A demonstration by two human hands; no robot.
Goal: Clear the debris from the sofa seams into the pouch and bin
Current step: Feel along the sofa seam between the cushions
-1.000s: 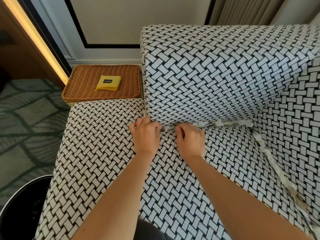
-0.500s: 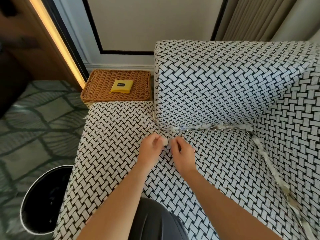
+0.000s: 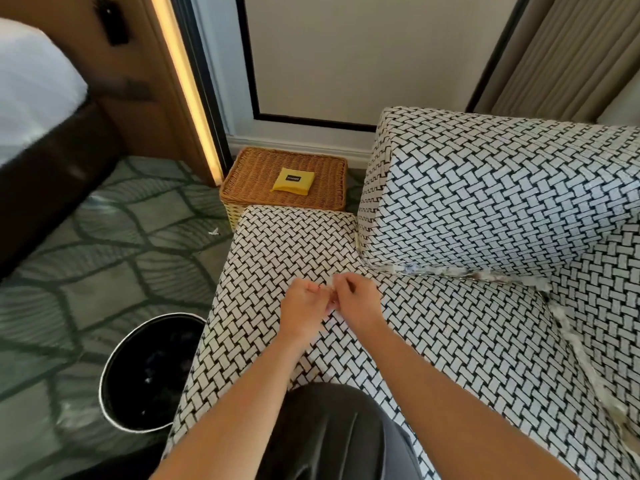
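Scrap (image 3: pixel 331 280) of pale debris, tiny, pinched betw both grips. Left grip (image 3: pixel 300 315) and right grip (image 3: pixel 358 303) meet fingertip to fingertip just above seat (image 3: pixel 277 244), fingers curled in, narrow. Can't tell which one bears it.

Debris in seams, 2 lines:
- Back-seam line (image 3: pixel 460 271) starts just ahead-right of right grip, long axis runs rightward away from it.
- Side-seam line (image 3: pixel 581 362) is well right, axis runs back toward the body.
- Right grip nearer both.

Drop-offs:
- 1 pouch (image 3: pixel 292 180), yellow, flat, ahead and slightly left of grips, lying on 1 wicker basket (image 3: pixel 256 174) past seat's far edge.
- 1 bin (image 3: pixel 152 368), black, round, on carpet (image 3: pixel 104 271), left of and bodyward of left grip, well apart. Left grip nearer.

Judgement: scrap looks like bin stuff, so the move is left and down, w/ left grip the natural carrier.

Also 1 stray fleck (image 3: pixel 213 232) on carpet, ahead-left of grips.
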